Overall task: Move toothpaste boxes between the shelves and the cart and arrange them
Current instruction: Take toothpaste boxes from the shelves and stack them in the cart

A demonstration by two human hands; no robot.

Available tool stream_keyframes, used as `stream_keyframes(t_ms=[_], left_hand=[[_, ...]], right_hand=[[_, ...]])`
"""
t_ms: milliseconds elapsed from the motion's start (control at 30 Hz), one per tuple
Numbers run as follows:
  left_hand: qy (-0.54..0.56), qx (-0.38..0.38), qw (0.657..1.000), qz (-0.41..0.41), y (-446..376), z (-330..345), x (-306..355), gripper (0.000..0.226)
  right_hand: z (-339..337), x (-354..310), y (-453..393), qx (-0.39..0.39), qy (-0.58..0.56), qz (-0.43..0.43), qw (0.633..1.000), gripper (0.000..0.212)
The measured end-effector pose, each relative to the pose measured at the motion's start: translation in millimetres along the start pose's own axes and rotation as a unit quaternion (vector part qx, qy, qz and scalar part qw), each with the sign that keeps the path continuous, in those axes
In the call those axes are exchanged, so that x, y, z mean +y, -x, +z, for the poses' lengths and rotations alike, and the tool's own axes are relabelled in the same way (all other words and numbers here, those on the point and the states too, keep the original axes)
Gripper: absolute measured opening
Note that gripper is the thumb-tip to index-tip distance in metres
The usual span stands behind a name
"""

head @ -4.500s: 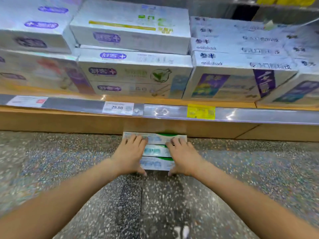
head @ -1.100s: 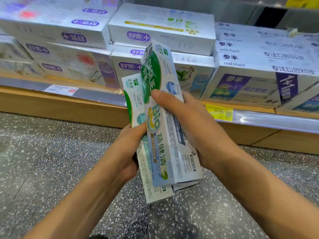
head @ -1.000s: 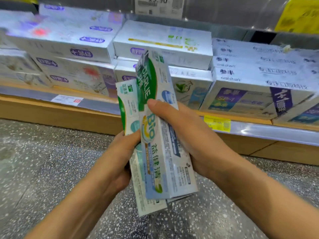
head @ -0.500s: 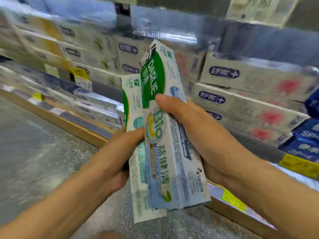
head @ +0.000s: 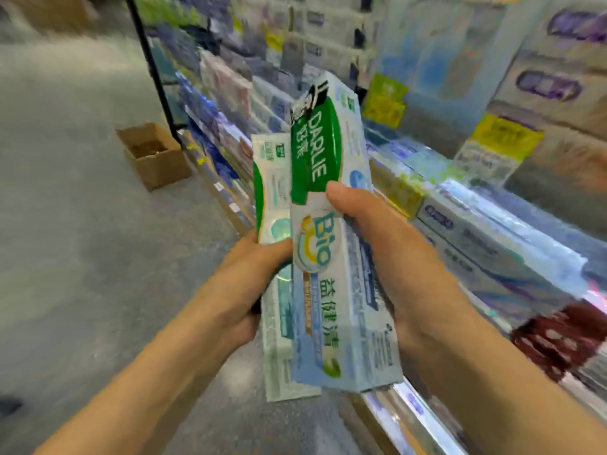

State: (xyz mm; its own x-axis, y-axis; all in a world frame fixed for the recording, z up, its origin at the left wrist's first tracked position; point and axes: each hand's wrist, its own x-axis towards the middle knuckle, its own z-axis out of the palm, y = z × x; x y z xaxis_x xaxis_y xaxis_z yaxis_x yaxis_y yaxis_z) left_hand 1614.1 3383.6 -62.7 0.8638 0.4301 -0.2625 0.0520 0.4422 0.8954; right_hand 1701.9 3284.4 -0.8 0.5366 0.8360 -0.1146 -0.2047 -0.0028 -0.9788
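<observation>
I hold a small stack of green-and-white Darlie toothpaste boxes [head: 331,257] upright in front of me, between both hands. My right hand [head: 391,254] grips the front box from the right, thumb across its face. From the left, my left hand [head: 243,287] grips the rear box [head: 272,192], thumb on its front. The shelves [head: 460,224] full of toothpaste boxes run along the right side, blurred. No cart is in view.
An open brown cardboard box [head: 154,156] stands on the speckled floor [head: 82,241] at the left, by a black shelf post [head: 154,70]. Yellow price tags [head: 384,100] hang on the shelf edges. The aisle stretches away at the left.
The boxes were gathered off the floor and raised upright in both hands. The view has since swung left along the aisle, so the shelves now sit on the right.
</observation>
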Motion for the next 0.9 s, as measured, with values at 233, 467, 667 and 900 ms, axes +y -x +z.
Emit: stream_keyframes(t_ms=[233, 467, 667, 900], left_hand=[[0.041, 0.083, 0.994, 0.056, 62.6, -0.6, 146.9, 0.061], [0.080, 0.151, 0.982, 0.086, 96.4, -46.8, 220.5, 0.067], [0.077, 0.174, 0.972, 0.134, 108.1, -111.8, 262.7, 0.062], [0.079, 0.241, 0.955, 0.153, 87.9, -177.6, 289.7, 0.060]], right_hand=[[86.3, -135.5, 18.4, -0.014, -0.078, 0.003, 0.997, 0.033], [165.7, -194.4, -21.0, -0.027, -0.018, -0.008, 0.999, 0.021], [229.3, -206.2, -48.2, -0.091, 0.014, -0.002, 0.996, 0.023], [271.5, -200.8, -135.4, -0.155, 0.043, 0.024, 0.987, 0.019]])
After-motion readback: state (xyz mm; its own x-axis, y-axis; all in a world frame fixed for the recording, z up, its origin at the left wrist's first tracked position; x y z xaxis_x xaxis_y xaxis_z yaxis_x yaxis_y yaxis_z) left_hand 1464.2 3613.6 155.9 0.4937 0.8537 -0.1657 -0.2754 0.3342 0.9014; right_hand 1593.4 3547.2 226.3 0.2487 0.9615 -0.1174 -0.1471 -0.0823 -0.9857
